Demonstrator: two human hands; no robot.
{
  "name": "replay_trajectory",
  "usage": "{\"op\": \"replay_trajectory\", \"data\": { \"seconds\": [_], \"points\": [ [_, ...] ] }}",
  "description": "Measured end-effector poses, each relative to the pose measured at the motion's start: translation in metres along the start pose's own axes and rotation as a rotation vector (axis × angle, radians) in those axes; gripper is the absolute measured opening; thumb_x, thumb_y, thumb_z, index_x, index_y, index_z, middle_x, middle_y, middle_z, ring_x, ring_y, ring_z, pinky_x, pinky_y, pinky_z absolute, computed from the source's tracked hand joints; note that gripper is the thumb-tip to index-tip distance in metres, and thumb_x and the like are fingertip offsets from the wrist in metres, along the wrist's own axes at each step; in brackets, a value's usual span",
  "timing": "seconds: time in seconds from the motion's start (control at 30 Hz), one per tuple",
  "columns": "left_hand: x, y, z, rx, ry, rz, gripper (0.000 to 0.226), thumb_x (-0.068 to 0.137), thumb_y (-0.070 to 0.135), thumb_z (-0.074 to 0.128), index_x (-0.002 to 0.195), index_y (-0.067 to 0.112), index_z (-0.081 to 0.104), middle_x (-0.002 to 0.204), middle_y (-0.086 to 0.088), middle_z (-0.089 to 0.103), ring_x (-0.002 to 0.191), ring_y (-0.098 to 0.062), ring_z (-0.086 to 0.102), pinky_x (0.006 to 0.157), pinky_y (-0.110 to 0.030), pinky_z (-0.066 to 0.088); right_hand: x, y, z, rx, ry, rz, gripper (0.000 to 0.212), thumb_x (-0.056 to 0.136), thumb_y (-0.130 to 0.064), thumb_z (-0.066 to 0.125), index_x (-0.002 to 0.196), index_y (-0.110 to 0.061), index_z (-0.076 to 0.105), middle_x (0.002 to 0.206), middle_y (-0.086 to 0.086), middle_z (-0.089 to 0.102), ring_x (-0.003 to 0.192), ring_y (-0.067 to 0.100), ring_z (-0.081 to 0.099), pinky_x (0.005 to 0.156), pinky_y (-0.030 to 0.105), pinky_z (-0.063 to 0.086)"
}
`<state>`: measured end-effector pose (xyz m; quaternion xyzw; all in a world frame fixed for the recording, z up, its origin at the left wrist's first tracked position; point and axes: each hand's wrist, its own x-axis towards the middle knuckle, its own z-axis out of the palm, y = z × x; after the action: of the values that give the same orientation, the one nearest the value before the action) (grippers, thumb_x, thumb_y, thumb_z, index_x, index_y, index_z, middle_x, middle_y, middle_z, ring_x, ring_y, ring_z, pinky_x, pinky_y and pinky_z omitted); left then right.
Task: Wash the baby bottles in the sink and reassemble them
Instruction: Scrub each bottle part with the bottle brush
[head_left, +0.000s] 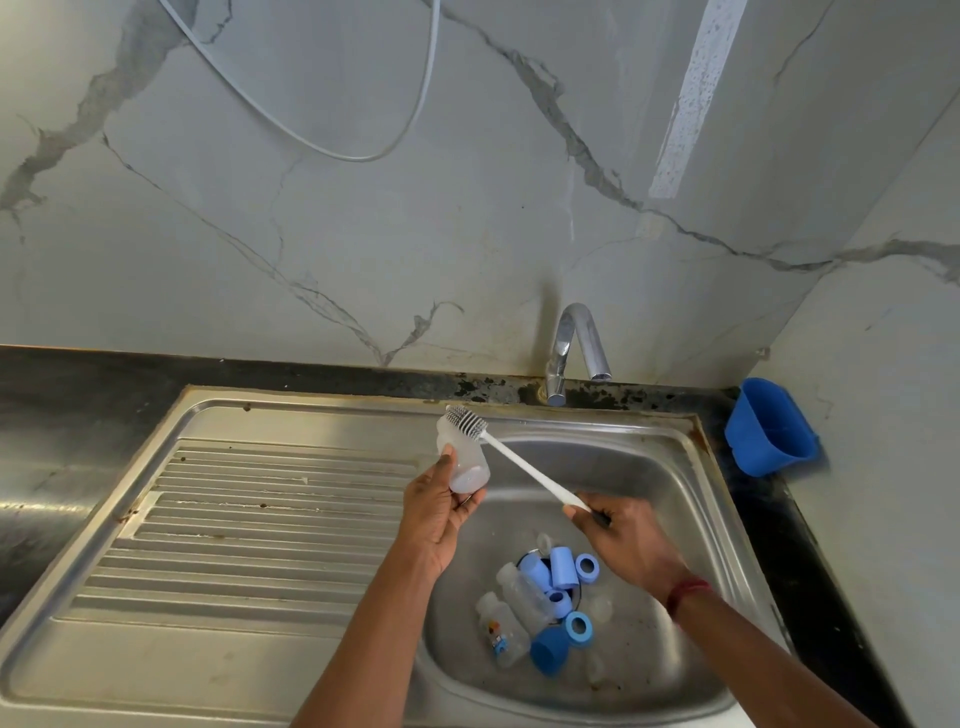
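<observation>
the left hand (436, 525) curls round a clear bottle (465, 462) over the left edge of the sink (649, 467), tilted to meet the brush (519, 462). the right hand (628, 545) pinches the brush's handle, bristles at the bottle's mouth. other bottles and blue caps (545, 613) lie by the drain, probably unwashed.

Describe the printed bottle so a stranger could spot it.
Find the steel sink basin, then the bottle parts heaped at its bottom. The printed bottle lies at their near-left edge beside a dark blue cap; it alone carries a small coloured label.
</observation>
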<state>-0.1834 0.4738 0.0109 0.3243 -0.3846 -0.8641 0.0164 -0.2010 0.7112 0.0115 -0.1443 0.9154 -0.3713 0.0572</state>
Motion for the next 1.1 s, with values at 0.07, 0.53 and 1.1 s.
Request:
{"op": "replay_trajectory", "data": {
  "seconds": [0.07, 0.53, 1.1],
  "points": [
    [-0.001, -0.001, -0.005, -0.046, -0.001, 0.004, 0.033, 0.094, 0.027, 0.064, 0.117, 0.004, 0.059, 0.113, -0.02, 0.067, 0.097, -0.027, 0.068, 0.087, -0.042, 0.057, 0.002, -0.003, 0.002, 0.037, 0.011, 0.016, 0.03, 0.095, -0.033, 0.062, 0.086, -0.005, 0.07, 0.05, -0.008, 0.036, 0.048, 0.006, 0.031, 0.049, 0.022, 0.031],
    [0.003, 0.013, -0.001, -0.093, -0.023, 0.093, 0.039, 0.093, 0.03, 0.064, 0.12, 0.003, 0.058, 0.117, -0.019, 0.066, 0.105, -0.03, 0.068, 0.082, -0.038, 0.06, -0.014, -0.003, 0.01, 0.146, -0.013, 0.103, 0.038, 0.094, -0.031, 0.062, 0.071, -0.001, 0.061, 0.049, -0.01, 0.033, 0.047, 0.006, 0.029, 0.048, 0.021, 0.029],
    [0.013, 0.022, -0.005, 0.205, 0.03, 0.33, 0.039, 0.09, 0.021, 0.069, 0.124, 0.002, 0.065, 0.108, -0.011, 0.072, 0.105, -0.028, 0.068, 0.09, -0.037, 0.057, -0.021, -0.002, 0.018, 0.098, -0.128, 0.12, 0.042, 0.095, -0.027, 0.061, 0.059, -0.009, 0.052, 0.048, -0.008, 0.035, 0.048, 0.008, 0.029, 0.049, 0.018, 0.029]
  ]
}}
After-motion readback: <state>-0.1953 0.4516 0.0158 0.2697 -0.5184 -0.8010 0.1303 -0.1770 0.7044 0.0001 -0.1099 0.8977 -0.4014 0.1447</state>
